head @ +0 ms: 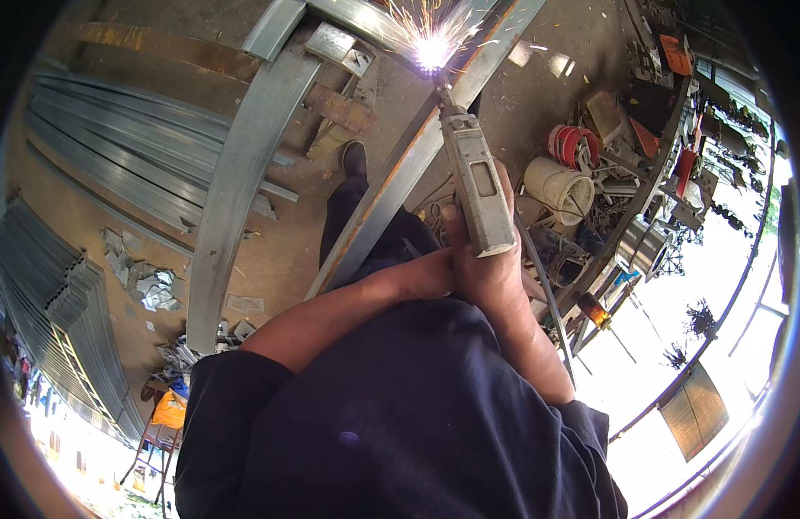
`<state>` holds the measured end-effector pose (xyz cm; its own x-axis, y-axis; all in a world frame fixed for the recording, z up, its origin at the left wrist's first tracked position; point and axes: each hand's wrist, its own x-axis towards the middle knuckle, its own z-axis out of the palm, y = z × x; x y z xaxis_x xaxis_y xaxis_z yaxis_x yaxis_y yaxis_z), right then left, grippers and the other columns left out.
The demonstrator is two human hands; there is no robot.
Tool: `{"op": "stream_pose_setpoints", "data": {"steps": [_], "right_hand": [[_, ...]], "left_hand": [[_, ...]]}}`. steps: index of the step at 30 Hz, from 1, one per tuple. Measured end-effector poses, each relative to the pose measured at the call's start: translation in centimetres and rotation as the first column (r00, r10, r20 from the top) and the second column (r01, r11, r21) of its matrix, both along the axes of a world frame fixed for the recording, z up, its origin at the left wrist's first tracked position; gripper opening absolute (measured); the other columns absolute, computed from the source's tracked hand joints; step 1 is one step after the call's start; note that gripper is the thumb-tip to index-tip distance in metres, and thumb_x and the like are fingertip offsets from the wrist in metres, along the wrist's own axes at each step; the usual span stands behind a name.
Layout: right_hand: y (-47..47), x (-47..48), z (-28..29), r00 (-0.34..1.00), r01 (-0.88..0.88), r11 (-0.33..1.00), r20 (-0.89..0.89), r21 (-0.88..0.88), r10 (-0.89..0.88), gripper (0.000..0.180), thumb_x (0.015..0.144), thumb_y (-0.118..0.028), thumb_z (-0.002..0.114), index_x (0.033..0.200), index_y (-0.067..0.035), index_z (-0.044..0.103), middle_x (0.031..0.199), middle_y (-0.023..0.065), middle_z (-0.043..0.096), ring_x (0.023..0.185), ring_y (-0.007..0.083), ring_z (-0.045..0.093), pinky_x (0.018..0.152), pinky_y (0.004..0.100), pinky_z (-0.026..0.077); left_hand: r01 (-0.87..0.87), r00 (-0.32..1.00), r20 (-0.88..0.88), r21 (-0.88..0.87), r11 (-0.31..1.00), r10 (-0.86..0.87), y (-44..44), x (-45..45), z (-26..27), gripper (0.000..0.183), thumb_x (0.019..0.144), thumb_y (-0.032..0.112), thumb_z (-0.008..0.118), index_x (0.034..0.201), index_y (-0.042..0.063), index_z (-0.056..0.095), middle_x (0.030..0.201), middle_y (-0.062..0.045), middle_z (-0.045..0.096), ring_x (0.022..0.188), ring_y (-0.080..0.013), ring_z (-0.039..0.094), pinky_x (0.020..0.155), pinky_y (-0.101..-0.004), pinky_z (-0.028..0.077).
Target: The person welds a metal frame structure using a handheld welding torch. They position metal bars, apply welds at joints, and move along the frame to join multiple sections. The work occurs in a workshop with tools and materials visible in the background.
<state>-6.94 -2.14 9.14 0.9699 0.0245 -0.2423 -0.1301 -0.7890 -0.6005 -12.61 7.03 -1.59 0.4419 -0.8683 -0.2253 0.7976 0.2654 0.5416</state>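
Observation:
My right hand grips a grey welding gun, its body lying over the fingers. The gun's nozzle points away from me. At its tip a bright arc throws sparks on a steel frame joint; the glare hides the joint itself. My left hand meets the right below the gun's rear end, and its fingers are mostly hidden. Beneath the gun, a long galvanized steel bar with a rusty edge runs diagonally. A second steel member stands to the left, joined by a crosspiece at the top.
Galvanized steel profiles lie on the floor at left, near corrugated sheets and metal offcuts. A steel box piece sits inside the frame. At right are a white bucket, a red bucket and a cluttered rack.

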Motion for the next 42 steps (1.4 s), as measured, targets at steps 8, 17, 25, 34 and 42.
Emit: {"op": "stream_pose_setpoints", "data": {"steps": [8,17,25,34,42], "right_hand": [[0.0,-0.3,0.2,1.000,-0.006,1.000,-0.007,-0.011,0.006,0.074,0.094,-0.017,0.076,0.156,-0.008,0.035,0.135,0.0194,0.063,0.115,0.0375,0.070,0.090,0.0438,0.059],[-0.1,-0.5,0.3,1.000,0.002,1.000,-0.006,-0.005,-0.002,0.074,0.094,-0.017,0.075,0.155,-0.008,0.036,0.138,0.0197,0.061,0.115,0.0387,0.070,0.090,0.0441,0.058],[0.3,-0.1,0.8,0.998,0.046,0.998,-0.047,0.042,-0.044,0.071,0.095,-0.016,0.074,0.155,-0.008,0.037,0.127,0.0183,0.067,0.108,0.0352,0.073,0.087,0.0433,0.059],[-0.3,-0.6,0.0,1.000,0.003,0.999,0.002,0.038,-0.003,0.074,0.094,-0.015,0.075,0.156,-0.007,0.035,0.126,0.0194,0.068,0.110,0.0363,0.072,0.088,0.0430,0.059],[-0.3,-0.9,0.2,1.000,0.000,0.999,-0.017,0.032,0.001,0.076,0.094,-0.015,0.075,0.157,-0.008,0.033,0.122,0.0192,0.069,0.110,0.0354,0.072,0.089,0.0430,0.058]], "left_hand": [[-0.038,0.999,0.019,0.006,0.999,0.037,-0.2,-0.5,-0.1,0.038,0.099,0.013,0.069,0.134,-0.001,0.062,0.133,-0.013,0.066,0.125,-0.0195,0.059,0.106,-0.0368,0.049],[-0.021,1.000,0.010,0.003,1.000,0.021,-0.4,-0.8,-0.3,0.035,0.098,0.011,0.069,0.130,-0.001,0.063,0.126,-0.012,0.069,0.118,-0.0188,0.062,0.100,-0.0360,0.051],[-0.086,0.981,0.175,0.029,0.996,0.079,-0.4,-1.1,-1.0,0.033,0.100,0.005,0.061,0.133,0.000,0.060,0.137,-0.017,0.062,0.132,-0.0226,0.054,0.110,-0.0386,0.044],[-0.051,0.987,0.154,-0.001,0.999,0.050,-0.8,-1.9,-1.9,0.029,0.101,0.005,0.059,0.129,0.000,0.062,0.135,-0.016,0.063,0.130,-0.0216,0.055,0.110,-0.0379,0.044],[-0.024,0.999,0.027,-0.013,1.000,0.024,-0.7,-1.3,-0.5,0.040,0.097,0.010,0.068,0.135,-0.001,0.060,0.134,-0.014,0.066,0.126,-0.0214,0.058,0.108,-0.0369,0.047]]}}
